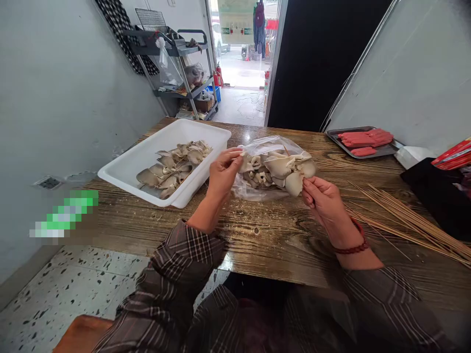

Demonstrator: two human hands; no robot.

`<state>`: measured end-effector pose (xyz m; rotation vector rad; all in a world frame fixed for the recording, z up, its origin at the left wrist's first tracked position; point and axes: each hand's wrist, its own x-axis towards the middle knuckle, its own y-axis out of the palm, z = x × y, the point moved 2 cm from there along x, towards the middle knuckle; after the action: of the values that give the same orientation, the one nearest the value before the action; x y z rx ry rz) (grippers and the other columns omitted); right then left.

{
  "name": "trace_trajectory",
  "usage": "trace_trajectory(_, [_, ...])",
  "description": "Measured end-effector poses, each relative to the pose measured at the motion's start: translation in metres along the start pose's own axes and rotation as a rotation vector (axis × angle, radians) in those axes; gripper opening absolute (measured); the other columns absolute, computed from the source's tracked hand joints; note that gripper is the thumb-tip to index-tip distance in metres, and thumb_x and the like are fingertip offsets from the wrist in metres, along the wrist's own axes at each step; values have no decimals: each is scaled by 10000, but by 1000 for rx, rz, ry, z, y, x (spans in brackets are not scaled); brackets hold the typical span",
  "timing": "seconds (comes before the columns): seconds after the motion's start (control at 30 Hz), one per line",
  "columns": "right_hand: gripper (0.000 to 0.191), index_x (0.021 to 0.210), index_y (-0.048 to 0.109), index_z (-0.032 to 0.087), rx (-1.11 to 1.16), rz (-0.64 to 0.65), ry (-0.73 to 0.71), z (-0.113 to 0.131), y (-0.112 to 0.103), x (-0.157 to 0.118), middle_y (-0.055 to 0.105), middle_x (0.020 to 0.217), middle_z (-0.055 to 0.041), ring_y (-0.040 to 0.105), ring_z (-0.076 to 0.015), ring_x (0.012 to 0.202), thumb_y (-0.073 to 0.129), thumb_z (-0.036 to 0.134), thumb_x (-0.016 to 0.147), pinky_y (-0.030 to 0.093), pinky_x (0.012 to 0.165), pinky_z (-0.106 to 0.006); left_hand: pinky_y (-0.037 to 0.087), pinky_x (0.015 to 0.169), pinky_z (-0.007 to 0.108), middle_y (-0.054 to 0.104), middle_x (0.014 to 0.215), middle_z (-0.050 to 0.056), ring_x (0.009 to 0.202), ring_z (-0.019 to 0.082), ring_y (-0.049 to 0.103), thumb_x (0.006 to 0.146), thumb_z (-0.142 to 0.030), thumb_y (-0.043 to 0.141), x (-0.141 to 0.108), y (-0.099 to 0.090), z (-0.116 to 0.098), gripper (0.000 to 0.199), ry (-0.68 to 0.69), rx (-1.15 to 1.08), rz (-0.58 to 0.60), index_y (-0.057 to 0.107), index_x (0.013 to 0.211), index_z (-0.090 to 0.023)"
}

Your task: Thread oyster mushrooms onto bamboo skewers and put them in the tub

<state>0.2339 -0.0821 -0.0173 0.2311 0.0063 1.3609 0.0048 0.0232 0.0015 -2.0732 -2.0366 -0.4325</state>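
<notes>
A clear plastic bag (253, 195) full of grey-white oyster mushrooms (281, 166) lies open on the wooden table (235, 235). At the bag's left side, my left hand (222, 174) pinches a small pale mushroom piece between thumb and fingers. My right hand (324, 198) is closed on the edge of a mushroom (294, 183) at the bag's right side. A thin stick tip shows among the mushrooms between the hands. To the left stands a white plastic tub (127, 169) holding skewered mushrooms (169, 169).
Several bamboo skewers (415, 220) lie at the right. Behind them are a dark tray (333, 135) of pink sausages (366, 138), a white packet (412, 154) and a black container (430, 196) with red packages. A shelf cart (176, 51) stands beyond the table.
</notes>
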Motion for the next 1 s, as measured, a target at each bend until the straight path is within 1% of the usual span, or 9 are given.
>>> trace_trajectory(0.13, [370, 721, 605, 193, -53, 15, 1, -2, 0, -1, 414, 448, 67, 308, -67, 397, 738, 538, 745, 191, 378, -223, 284, 427, 172, 720, 863, 57, 576, 71, 512, 743, -278, 698, -6, 9, 3, 181, -288, -273, 91, 692, 875, -154])
trace_trajectory(0.23, [357, 746, 619, 190, -67, 31, 17, -4, 0, -1, 422, 451, 67, 308, -67, 396, 730, 530, 756, 198, 380, -222, 252, 390, 155, 728, 855, 45, 532, 54, 516, 717, -176, 682, -8, 13, 1, 288, -386, -404, 135, 661, 1005, -168])
trace_trajectory(0.33, [358, 759, 634, 187, -61, 47, 35, -5, 1, -2, 419, 442, 70, 300, -66, 388, 742, 527, 741, 204, 375, -221, 361, 417, 146, 714, 819, 40, 563, 64, 583, 732, -105, 625, -8, 12, -2, 285, -461, -490, 139, 665, 1012, -145])
trace_trajectory(0.4, [363, 758, 636, 187, -69, 53, 37, -4, 2, -2, 419, 439, 70, 301, -67, 384, 742, 533, 736, 208, 372, -223, 482, 519, 159, 703, 803, 48, 617, 78, 633, 747, -69, 586, -7, 12, -4, 217, -508, -528, 138, 674, 940, -115])
trace_trajectory(0.5, [376, 757, 636, 187, -91, 52, 34, -4, 3, -2, 421, 440, 68, 303, -68, 383, 736, 548, 735, 209, 371, -225, 563, 709, 191, 690, 781, 41, 705, 94, 683, 729, 11, 565, -7, 13, -5, 223, -532, -551, 125, 666, 894, -100])
trace_trajectory(0.57, [382, 750, 634, 185, -103, 55, 32, -3, 3, -3, 419, 439, 68, 303, -67, 382, 732, 554, 736, 208, 372, -225, 566, 735, 191, 674, 742, 23, 718, 97, 695, 719, 38, 595, -7, 13, -4, 220, -521, -538, 92, 649, 881, -101])
trace_trajectory(0.7, [378, 728, 626, 185, -139, 99, 30, -3, 3, -3, 420, 439, 67, 310, -70, 386, 715, 551, 758, 220, 380, -226, 534, 566, 180, 647, 658, 0, 606, 101, 674, 756, -75, 699, -6, 11, -1, 120, -525, -491, 44, 607, 820, -116])
trace_trajectory(0.8, [385, 711, 621, 186, -205, 168, 27, -2, 5, -5, 434, 438, 59, 319, -75, 391, 683, 558, 785, 227, 392, -233, 438, 448, 154, 645, 646, -14, 564, 93, 656, 743, -143, 748, -5, 9, 2, 164, -532, -492, 23, 596, 805, -130])
trace_trajectory(1.0, [407, 644, 598, 189, -429, 330, -27, -4, 14, -10, 499, 470, 33, 381, -92, 438, 595, 530, 866, 291, 454, -244, 432, 488, 153, 670, 672, -21, 614, 92, 673, 710, -125, 763, -6, 10, 4, 207, -564, -530, -37, 594, 827, -149])
